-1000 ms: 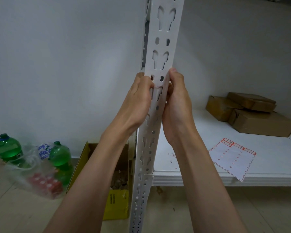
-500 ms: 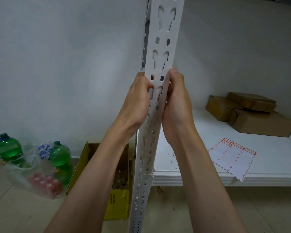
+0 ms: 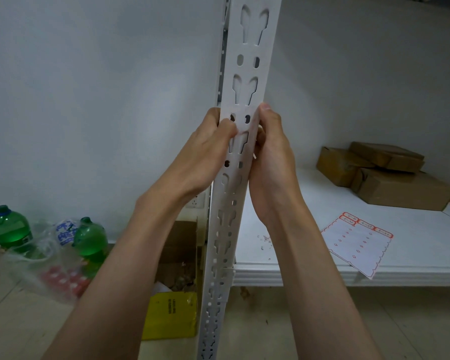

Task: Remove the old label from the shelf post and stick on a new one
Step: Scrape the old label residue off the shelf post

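One white slotted shelf post (image 3: 244,81) stands upright in the middle of the view, and two bare hands meet on it at the same height. The left hand (image 3: 205,157) wraps the post's left edge, its fingers curled behind and its thumb (image 3: 227,127) pressed on the front face beside a pair of small oval holes. The right hand (image 3: 272,157) closes on the post's right edge, thumb tip up against the corner and fingers curled round the side. A small white scrap (image 3: 255,156) shows at the right edge just beside the right hand's palm; whether it is a label I cannot tell, and no label can be made out on the front face between the two thumbs.

Below and to the right of the right hand, one white shelf board (image 3: 413,271) carries one sheet of red-bordered labels (image 3: 359,242), lying flat near the front edge, well apart from both hands. Farther right and back sit three brown cardboard boxes (image 3: 400,189), stacked loosely together. A few small flecks of debris (image 3: 264,239) lie on the board near the right forearm.

Below and left of the left hand, on the floor, stand two green bottles (image 3: 9,229), one clear plastic bag (image 3: 52,268) with red items inside, and one open cardboard box (image 3: 177,255) with a yellow flap.
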Available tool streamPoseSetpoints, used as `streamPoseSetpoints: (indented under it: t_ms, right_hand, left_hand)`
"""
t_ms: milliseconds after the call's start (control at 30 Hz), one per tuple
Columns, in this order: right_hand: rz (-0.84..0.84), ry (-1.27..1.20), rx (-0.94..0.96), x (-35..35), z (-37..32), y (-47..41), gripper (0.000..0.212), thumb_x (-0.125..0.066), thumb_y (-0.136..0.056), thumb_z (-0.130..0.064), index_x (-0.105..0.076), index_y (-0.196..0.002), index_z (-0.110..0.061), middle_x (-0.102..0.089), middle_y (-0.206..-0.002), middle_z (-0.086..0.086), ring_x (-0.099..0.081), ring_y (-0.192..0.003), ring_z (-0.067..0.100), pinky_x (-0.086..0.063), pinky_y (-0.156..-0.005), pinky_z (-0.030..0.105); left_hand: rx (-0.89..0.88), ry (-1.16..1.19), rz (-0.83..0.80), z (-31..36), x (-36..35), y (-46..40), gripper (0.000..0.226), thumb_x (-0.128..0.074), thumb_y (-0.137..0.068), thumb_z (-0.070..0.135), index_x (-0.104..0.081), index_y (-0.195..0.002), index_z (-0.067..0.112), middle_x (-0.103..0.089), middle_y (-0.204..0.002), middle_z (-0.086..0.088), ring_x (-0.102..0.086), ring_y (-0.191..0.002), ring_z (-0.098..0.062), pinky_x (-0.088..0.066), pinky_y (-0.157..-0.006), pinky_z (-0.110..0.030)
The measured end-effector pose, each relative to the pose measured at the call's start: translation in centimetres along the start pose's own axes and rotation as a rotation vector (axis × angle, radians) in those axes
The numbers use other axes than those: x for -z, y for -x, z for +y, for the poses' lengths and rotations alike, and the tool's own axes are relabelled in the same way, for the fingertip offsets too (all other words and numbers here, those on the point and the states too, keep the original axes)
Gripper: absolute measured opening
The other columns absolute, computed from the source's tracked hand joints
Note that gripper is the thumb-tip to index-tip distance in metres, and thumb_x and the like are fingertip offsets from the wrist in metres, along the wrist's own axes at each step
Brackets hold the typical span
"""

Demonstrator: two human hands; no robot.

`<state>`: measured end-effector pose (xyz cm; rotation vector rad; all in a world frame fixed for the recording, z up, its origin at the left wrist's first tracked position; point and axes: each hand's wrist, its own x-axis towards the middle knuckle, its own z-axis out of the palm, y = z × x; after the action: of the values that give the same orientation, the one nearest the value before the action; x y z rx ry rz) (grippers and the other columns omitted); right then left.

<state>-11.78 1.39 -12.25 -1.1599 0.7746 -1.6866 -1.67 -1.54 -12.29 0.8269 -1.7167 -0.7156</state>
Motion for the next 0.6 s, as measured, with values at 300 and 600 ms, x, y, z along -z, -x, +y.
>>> streamPoseSetpoints:
  t_ms: [300,600]
  right_hand:
    - [0.037,0.045,-0.002,-0.13,0.31,-0.11,0.043,-0.038,-0.106,-0.042,-0.067,-0.12,-0.012,-0.075,-0.109,0.005,-0.072,-0.091,0.006,-0.058,-0.08,0.022]
    - [0.017,0.035,0.013,-0.17,0.37,-0.14,0.037,-0.037,-0.107,-0.04,-0.069,-0.109,-0.021,-0.077,-0.106,0.003,-0.074,-0.094,0.01,-0.058,-0.084,0.026]
  left_hand:
    - [-0.021,-0.126,0.075,0.71,-0.47,0.0,0.026,-0.026,-0.105,0.025,-0.036,-0.081,0.023,-0.043,-0.078,0.006,-0.042,-0.056,0.004,-0.035,-0.052,-0.011]
    - [0.021,-0.061,0.021,0.66,-0.23,-0.13,0.029,-0.022,-0.105,0.023,-0.036,-0.079,0.025,-0.04,-0.08,0.006,-0.039,-0.055,0.003,-0.034,-0.05,-0.009]
